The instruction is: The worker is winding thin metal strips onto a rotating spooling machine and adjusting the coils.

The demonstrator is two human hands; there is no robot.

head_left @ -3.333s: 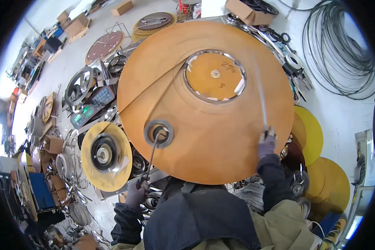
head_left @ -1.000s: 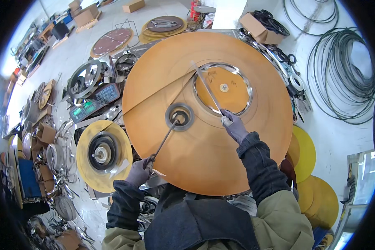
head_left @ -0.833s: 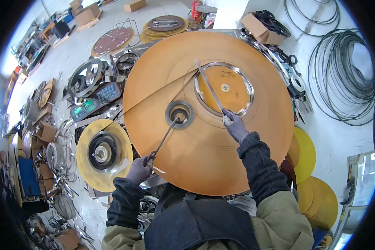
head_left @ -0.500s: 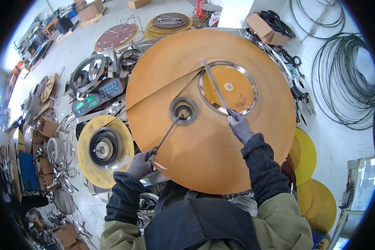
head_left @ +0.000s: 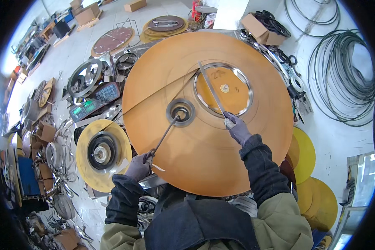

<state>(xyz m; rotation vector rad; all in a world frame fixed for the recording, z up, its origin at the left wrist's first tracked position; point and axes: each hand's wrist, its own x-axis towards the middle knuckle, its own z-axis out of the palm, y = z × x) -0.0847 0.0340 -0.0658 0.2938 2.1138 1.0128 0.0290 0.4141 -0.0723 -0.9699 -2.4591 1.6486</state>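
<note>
My gloved left hand is closed round a thin metal rod. The rod's far end reaches into a grey ring lying on a big orange disc. In my gloved right hand is a flat, narrow metal bar. It slants across the left part of a shiny metal ring, its tip by the ring's upper left edge. Inside that ring sits a smaller orange plate with a central bolt. A thin dark strip runs from the left over the disc towards the bar's tip.
At left, a yellow disc carries a black coil on a spindle. Behind it sits a scale with keypad and green display. Wire coils lie on the floor at right, and yellow discs lean beside my right arm.
The orange plate inside the shiny ring has turned, its marks now elsewhere. Both hands keep their grips and hardly move. The whole view has shifted slightly.
</note>
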